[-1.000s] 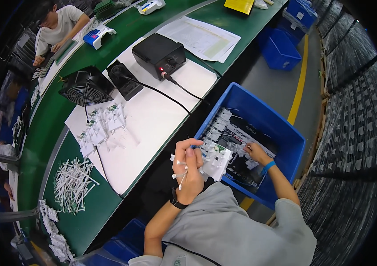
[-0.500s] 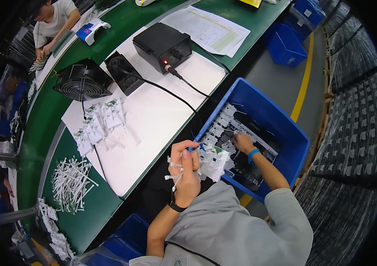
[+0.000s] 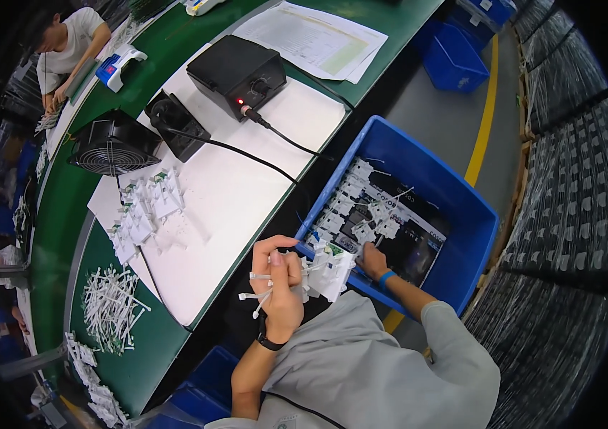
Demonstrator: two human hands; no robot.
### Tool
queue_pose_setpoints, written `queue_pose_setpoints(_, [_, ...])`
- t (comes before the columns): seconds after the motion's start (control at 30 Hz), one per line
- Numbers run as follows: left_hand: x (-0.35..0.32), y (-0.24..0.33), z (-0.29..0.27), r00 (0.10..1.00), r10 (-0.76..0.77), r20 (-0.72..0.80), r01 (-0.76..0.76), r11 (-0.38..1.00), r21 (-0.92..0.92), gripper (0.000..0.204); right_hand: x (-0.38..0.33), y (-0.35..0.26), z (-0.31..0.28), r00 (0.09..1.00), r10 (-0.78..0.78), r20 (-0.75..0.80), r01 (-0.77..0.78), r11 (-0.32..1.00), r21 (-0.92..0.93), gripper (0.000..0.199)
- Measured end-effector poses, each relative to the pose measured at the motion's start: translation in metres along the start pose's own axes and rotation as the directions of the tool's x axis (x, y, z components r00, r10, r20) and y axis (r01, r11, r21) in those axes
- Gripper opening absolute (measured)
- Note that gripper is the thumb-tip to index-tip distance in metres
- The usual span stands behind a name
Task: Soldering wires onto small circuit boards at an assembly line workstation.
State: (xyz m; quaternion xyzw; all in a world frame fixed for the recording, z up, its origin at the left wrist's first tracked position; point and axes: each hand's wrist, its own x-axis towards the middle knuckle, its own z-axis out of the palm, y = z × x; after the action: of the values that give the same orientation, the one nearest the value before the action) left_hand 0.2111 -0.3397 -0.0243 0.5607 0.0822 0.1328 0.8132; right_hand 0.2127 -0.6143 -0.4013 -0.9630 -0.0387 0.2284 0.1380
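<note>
My left hand (image 3: 281, 293) is raised at the near left edge of a blue bin (image 3: 472, 214). Its fingers curl around several white plastic parts with small green circuit boards (image 3: 331, 270), and white cable ends stick out past the knuckles. My right hand (image 3: 373, 263) is low over the near side of the bin, close to the parts in my left hand; its fingertips are mostly hidden. More white board assemblies (image 3: 375, 223) lie loose on dark printed cardboard (image 3: 418, 243) in the bin. A row of similar parts (image 3: 340, 204) lines the bin's left side.
A white sheet (image 3: 240, 164) on the green bench (image 3: 150, 372) carries a black control box (image 3: 236, 75), a black stand (image 3: 179, 129), a fan (image 3: 115, 143) and white assemblies (image 3: 143, 211). White cables (image 3: 111, 307) lie heaped nearby. Another person (image 3: 72, 50) works across the bench.
My right hand has drawn back toward my left hand, leaving loose white assemblies on the cardboard where it was. My left hand still holds its parts. The whole view has shifted slightly.
</note>
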Motion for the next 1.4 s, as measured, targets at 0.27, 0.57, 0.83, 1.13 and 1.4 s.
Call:
queue_pose_setpoints(0.27, [-0.004, 0.000, -0.008, 0.998, 0.049, -0.034, -0.049, 0.999, 0.019, 0.022, 0.043, -0.025, 0.013, 0.965, -0.254, -0.060, 0.255, 0.967, 0.009, 0.038])
queue_pose_setpoints(0.57, [0.000, 0.001, -0.009, 0.999, 0.025, -0.026, -0.024, 0.997, 0.069, 0.021, 0.040, -0.039, -0.023, 0.920, -0.297, -0.257, 0.315, 0.949, 0.032, 0.036])
queue_pose_setpoints(0.83, [0.002, 0.004, -0.005, 1.000, 0.010, -0.011, -0.010, 1.000, -0.002, 0.021, 0.039, -0.012, -0.015, 0.900, -0.064, -0.432, 0.116, 0.989, 0.095, 0.061])
queue_pose_setpoints(1.13, [-0.002, 0.000, -0.010, 1.000, -0.002, 0.018, 0.001, 0.999, 0.043, 0.023, 0.053, -0.024, -0.007, 0.870, -0.228, -0.437, 0.279, 0.959, 0.055, 0.066])
queue_pose_setpoints(1.4, [-0.003, -0.001, -0.014, 1.000, -0.018, 0.012, 0.017, 0.999, 0.031, 0.021, 0.051, -0.018, -0.007, 0.926, -0.212, -0.312, 0.247, 0.966, 0.075, 0.065])
